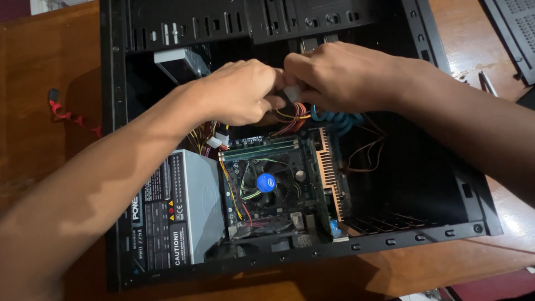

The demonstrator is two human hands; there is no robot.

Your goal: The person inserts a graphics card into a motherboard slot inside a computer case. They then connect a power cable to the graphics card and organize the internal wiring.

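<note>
1. Right hand (340,75), upper centre of the frame, pinches a white power connector (292,92).
2. Left hand (242,92) is closed just left of it, touching; what it grips is hidden.
3. Connector's wires (298,111) trail down toward the motherboard (273,184).

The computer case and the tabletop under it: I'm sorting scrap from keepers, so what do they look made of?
The computer case looks like sheet metal painted matte black: thin folded edges with punched slots. The tabletop looks like reddish-brown varnished wood, with grain streaks and a soft sheen, though it could be veneer. Both hands, the left hand and the right hand, pinch a white connector, apparently plastic.
</note>
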